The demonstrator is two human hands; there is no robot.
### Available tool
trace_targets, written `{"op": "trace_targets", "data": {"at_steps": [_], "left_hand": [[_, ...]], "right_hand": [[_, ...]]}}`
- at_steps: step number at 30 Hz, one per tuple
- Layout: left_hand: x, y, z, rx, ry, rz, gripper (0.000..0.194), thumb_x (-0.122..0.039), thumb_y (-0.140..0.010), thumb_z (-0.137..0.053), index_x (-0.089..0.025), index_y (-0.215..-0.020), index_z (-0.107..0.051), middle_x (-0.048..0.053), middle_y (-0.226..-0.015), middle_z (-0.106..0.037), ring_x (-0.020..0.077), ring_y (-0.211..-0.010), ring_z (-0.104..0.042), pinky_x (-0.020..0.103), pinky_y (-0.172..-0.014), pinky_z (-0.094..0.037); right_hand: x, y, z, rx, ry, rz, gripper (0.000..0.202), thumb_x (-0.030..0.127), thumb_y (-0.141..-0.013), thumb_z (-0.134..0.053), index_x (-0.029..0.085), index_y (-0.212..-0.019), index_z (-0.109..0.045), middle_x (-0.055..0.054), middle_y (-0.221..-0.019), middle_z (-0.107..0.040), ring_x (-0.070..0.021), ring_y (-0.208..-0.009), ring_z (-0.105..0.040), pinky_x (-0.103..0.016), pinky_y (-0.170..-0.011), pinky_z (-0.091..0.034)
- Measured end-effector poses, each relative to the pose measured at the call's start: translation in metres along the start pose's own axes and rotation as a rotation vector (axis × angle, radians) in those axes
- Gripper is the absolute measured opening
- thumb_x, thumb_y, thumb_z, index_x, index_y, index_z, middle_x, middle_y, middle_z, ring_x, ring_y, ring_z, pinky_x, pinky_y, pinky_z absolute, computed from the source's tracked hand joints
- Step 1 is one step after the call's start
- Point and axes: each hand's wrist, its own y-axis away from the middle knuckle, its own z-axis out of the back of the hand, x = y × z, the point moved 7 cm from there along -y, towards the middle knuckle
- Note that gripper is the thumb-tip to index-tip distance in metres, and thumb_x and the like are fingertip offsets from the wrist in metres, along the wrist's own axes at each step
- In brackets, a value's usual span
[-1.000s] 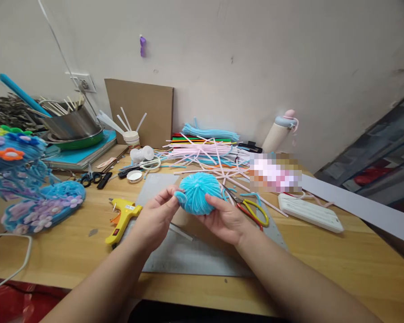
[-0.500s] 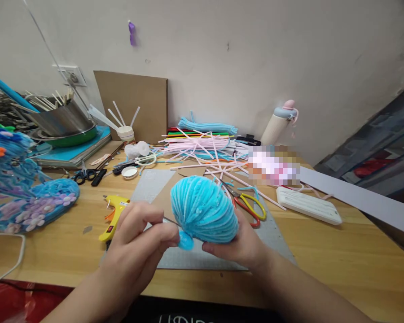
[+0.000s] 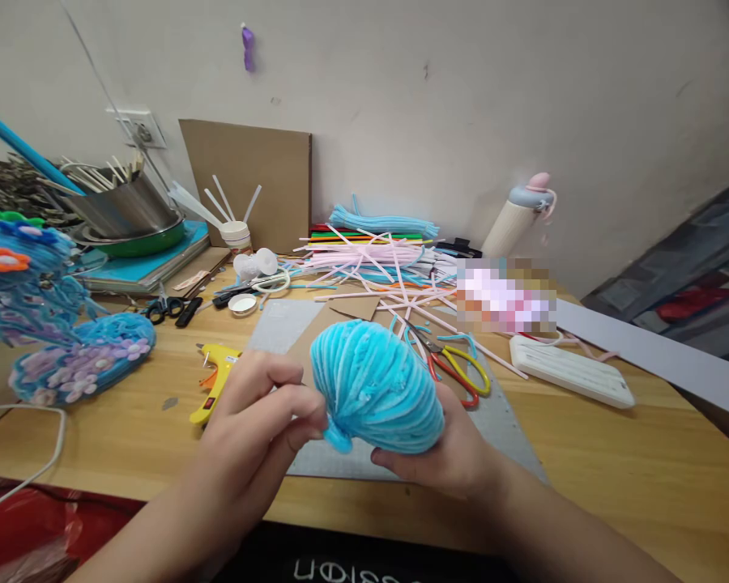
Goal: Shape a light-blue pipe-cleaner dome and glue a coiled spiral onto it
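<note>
A fuzzy light-blue pipe-cleaner ball (image 3: 380, 385) is held above the grey cutting mat (image 3: 364, 466), its strands gathered to a point at the lower left. My right hand (image 3: 465, 453) cups it from the right and below, the thumb underneath and most fingers hidden behind. At the gathered point, my left hand (image 3: 264, 425) is closed in a pinch on a blue pipe-cleaner end (image 3: 338, 440), a short fuzzy piece showing beside the fingertips. Just left of that hand lies a yellow hot glue gun (image 3: 219, 376).
Red-and-yellow-handled scissors (image 3: 462, 372) lie right of the ball. Behind are heaped pipe cleaners (image 3: 377, 259), a cardboard sheet (image 3: 249, 174) and a bottle (image 3: 513, 223). A white power strip (image 3: 571, 371) sits at right. At left stands a blue flower-covered craft piece (image 3: 85, 356).
The blue end has moved from hanging below my left fingertips to lying closer against the ball's gathered point. The view has shifted slightly left. Both hands keep their hold.
</note>
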Motion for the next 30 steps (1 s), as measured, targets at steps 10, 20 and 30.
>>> {"op": "trace_targets", "data": {"at_steps": [10,20,30], "left_hand": [[0.003,0.0,-0.001,0.088,0.066,0.061,0.018,-0.007,-0.088,-0.048,-0.024,-0.083,-0.053,0.002,-0.087,-0.047,0.0158,-0.082,-0.047,0.025,-0.068,-0.042],[0.005,0.0,-0.002,0.105,0.087,0.057,0.019,-0.005,-0.088,-0.048,-0.023,-0.084,-0.052,0.001,-0.089,-0.046,0.0143,-0.085,-0.046,0.024,-0.071,-0.041],[0.015,-0.003,-0.009,0.107,0.146,0.187,0.012,-0.015,-0.089,-0.049,-0.022,-0.082,-0.054,0.002,-0.088,-0.051,0.0168,-0.084,-0.05,0.028,-0.072,-0.042]], "right_hand": [[0.009,0.0,-0.002,0.003,0.061,0.055,0.018,0.024,-0.063,-0.08,0.025,-0.078,-0.069,0.0,-0.069,-0.068,-0.0177,-0.06,-0.061,-0.029,-0.054,-0.055],[0.008,0.003,-0.003,0.018,0.076,0.072,0.02,0.022,-0.066,-0.078,0.026,-0.083,-0.069,0.0,-0.076,-0.07,-0.0181,-0.065,-0.064,-0.029,-0.059,-0.056],[-0.004,-0.004,-0.005,0.02,-0.052,-0.049,0.025,0.024,-0.064,-0.08,0.022,-0.087,-0.071,-0.001,-0.079,-0.072,-0.0179,-0.067,-0.065,-0.031,-0.065,-0.056]]}}
